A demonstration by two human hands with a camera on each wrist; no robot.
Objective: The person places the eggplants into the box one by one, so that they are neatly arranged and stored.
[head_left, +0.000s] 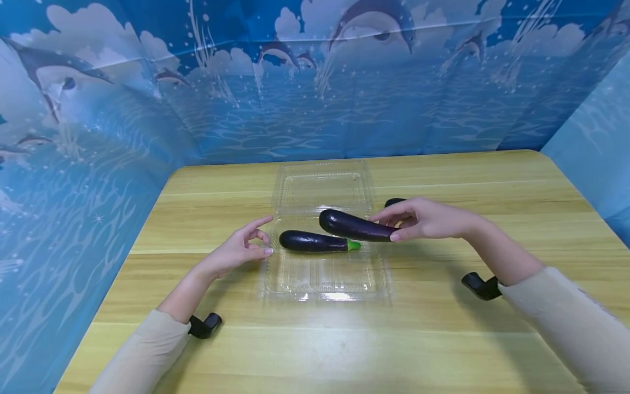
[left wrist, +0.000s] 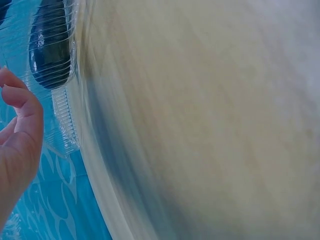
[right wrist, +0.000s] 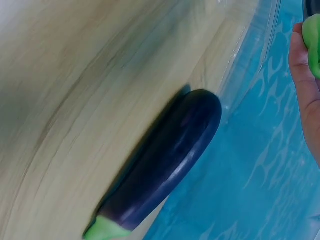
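My right hand (head_left: 425,219) grips a dark purple eggplant (head_left: 351,225) near its stem end, its rounded end pointing left over a clear plastic clamshell box (head_left: 325,279). The green stem (right wrist: 312,45) of the held one shows against the palm in the right wrist view. Inside the box lies a second eggplant (head_left: 312,241), green stem toward the right. My left hand (head_left: 243,249) is at the box's left edge, fingers loosely bent and holding nothing. Behind the right hand, mostly hidden in the head view, a third eggplant (right wrist: 160,160) lies on the table.
The box's lid (head_left: 322,186) lies folded back toward the table's far edge. A light wood table (head_left: 221,355) carries everything. Blue dolphin-print cloth (head_left: 275,120) hangs behind and to the sides. Each wrist wears a black camera mount (head_left: 482,286).
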